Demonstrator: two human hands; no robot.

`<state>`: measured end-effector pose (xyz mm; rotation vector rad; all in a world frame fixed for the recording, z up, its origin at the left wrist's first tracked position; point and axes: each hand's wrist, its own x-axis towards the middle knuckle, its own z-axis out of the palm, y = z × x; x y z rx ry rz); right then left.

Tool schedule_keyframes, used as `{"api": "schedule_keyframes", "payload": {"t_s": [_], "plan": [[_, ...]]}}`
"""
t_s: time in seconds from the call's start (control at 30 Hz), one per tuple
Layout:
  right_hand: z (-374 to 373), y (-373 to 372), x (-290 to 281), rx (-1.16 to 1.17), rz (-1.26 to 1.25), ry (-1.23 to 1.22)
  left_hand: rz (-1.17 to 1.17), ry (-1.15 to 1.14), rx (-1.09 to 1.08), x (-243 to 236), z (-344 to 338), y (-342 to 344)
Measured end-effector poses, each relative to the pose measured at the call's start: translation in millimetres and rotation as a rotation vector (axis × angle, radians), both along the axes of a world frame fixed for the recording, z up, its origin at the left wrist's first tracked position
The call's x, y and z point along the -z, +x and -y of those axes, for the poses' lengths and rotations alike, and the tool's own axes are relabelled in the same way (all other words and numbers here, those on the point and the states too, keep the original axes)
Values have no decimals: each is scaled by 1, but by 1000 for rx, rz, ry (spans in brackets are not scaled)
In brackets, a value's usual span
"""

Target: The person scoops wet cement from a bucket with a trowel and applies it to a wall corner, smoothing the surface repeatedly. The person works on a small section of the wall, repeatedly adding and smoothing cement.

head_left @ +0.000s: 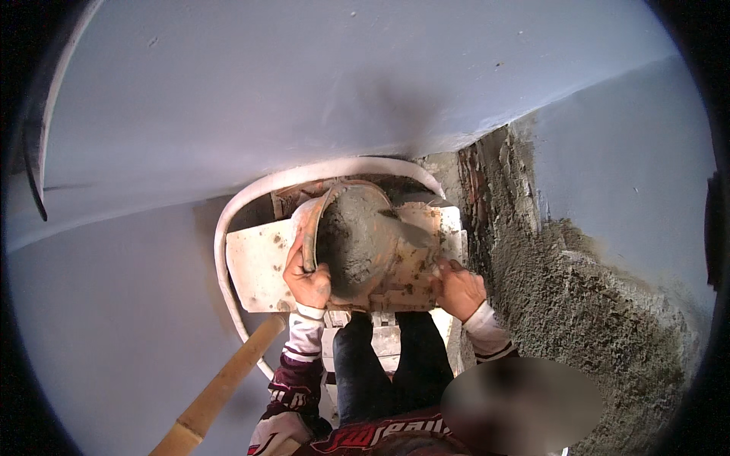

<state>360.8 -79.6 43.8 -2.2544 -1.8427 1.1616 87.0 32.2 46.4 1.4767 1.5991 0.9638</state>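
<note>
Gripping the tilted bucket (308,220) by its rim, my left hand (308,286) holds it over the stained board (261,262), grey mortar (356,242) inside. My right hand (461,292) is positioned apart, fingers curled near a grey trowel blade (412,232); I cannot tell whether they close on its handle.

Smooth blue-grey wall (251,83) filled view ahead of me, few small specks and soft dark shadow on it. Same colour covered left wall (114,304) and upper part of right wall (623,144). Lower down on right: rough grey cement patch (601,311), edge ragged against paint. Dark broken strip (477,190) ran near corner, reddish bits showing. Bamboo pole (236,376) slanted at left. Light fell soft, uneven.
</note>
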Motion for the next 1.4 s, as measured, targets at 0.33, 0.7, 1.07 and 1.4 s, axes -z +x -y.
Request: {"api": "schedule_keyframes", "payload": {"t_s": [0.33, 0.7, 1.07, 1.4], "plan": [[-44, -80, 91, -258, -41, 18, -53, 148, 223, 17, 16, 15], [-36, -153, -24, -86, -209, -10, 76, 90, 243, 10, -1, -52], [-13, -110, 46, -154, 274, -28, 191, 123, 346, 17, 6, -47], [25, -177, 58, -201, 265, 279, 86, 175, 511, 14, -3, -66]]}}
